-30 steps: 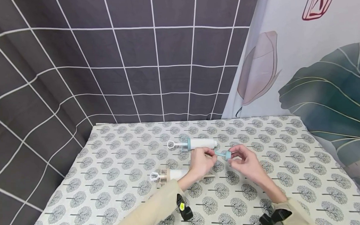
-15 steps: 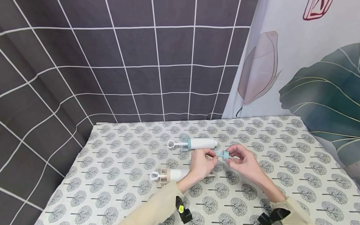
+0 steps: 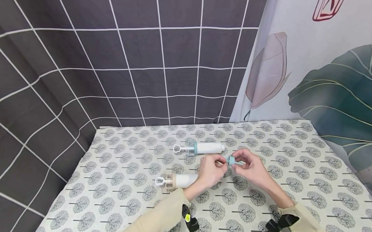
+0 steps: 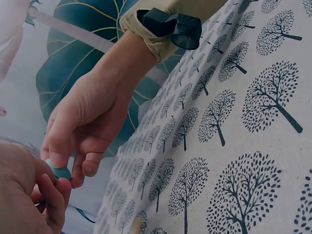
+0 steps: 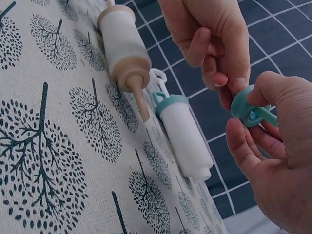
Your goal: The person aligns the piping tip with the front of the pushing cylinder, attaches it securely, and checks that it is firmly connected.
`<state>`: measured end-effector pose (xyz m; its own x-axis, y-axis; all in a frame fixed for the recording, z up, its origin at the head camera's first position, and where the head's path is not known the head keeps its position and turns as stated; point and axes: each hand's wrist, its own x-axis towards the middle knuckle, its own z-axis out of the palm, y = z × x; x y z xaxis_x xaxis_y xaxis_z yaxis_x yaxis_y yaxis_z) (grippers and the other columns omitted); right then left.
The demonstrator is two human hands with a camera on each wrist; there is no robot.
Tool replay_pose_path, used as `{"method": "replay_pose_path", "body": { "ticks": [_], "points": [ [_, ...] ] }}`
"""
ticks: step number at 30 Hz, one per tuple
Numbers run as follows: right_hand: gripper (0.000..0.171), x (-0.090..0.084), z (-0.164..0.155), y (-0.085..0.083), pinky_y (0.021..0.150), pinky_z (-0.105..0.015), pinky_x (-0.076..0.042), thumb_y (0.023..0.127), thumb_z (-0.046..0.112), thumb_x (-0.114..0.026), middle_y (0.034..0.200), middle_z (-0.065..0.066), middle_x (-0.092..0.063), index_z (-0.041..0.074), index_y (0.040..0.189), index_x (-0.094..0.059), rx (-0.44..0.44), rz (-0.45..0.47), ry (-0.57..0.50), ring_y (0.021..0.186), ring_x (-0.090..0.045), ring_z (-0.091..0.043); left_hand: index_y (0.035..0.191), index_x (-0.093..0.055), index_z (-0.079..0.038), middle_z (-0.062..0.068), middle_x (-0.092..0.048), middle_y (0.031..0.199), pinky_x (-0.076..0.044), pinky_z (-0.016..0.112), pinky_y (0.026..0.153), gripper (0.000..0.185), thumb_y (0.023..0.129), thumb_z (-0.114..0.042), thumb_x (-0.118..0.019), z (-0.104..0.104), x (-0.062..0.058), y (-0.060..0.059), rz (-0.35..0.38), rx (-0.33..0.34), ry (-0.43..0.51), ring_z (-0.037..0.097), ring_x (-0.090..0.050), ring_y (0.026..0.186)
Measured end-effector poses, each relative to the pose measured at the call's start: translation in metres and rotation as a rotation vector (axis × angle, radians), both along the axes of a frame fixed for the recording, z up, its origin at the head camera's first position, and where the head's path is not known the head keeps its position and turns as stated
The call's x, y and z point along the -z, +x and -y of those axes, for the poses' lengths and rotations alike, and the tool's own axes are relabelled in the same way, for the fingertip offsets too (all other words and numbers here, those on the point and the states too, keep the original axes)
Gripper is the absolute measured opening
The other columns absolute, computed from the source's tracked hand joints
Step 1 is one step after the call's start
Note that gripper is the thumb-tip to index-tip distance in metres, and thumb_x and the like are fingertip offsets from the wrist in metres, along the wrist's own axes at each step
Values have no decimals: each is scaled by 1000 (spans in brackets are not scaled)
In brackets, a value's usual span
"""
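Observation:
Both hands meet over the middle of the tree-print tablecloth (image 3: 124, 203). My right hand (image 3: 239, 163) pinches a small teal nozzle piece (image 3: 231, 160) between thumb and fingers, and its round end with a crossbar shows in the right wrist view (image 5: 248, 109). My left hand (image 3: 220, 165) pinches the same piece from the left with curled fingertips (image 5: 239, 85). In the left wrist view only a sliver of the teal piece (image 4: 61, 171) shows between the two hands. A white tube with a teal collar (image 3: 205, 148) lies just behind the hands. A white tube with a beige collar (image 3: 176, 181) lies under my left wrist.
The beige tube's thin nozzle (image 5: 141, 105) points toward the teal-collared tube (image 5: 180, 141). A dark grid-pattern curtain (image 3: 141, 63) hangs behind and to the left of the table. A leaf-print curtain (image 3: 326, 83) hangs at the right. Black wrist straps (image 3: 189, 218) sit on both sleeves.
The teal piece has turned and shifted slightly left, so its stem no longer shows lying sideways. The hands have drawn closer together. Both tubes stay where they were.

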<state>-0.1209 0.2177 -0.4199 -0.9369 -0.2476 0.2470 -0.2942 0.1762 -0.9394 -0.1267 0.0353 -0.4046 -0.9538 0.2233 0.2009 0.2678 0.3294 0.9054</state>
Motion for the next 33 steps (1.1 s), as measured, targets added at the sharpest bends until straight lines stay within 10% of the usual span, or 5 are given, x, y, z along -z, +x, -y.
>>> {"method": "replay_pose_path", "body": {
  "ticks": [33],
  "points": [
    [30, -3, 1, 1, 80, -29, -57, 80, -14, -68, 102, -20, -63, -8, 108, -56, -15, -38, 38, 94, -65, -14, 97, -76, -2, -5, -68, 88, -50, 20, 63, 18, 85, 4, -64, 3, -1, 8, -20, 82, 42, 1, -57, 74]
  ]
}}
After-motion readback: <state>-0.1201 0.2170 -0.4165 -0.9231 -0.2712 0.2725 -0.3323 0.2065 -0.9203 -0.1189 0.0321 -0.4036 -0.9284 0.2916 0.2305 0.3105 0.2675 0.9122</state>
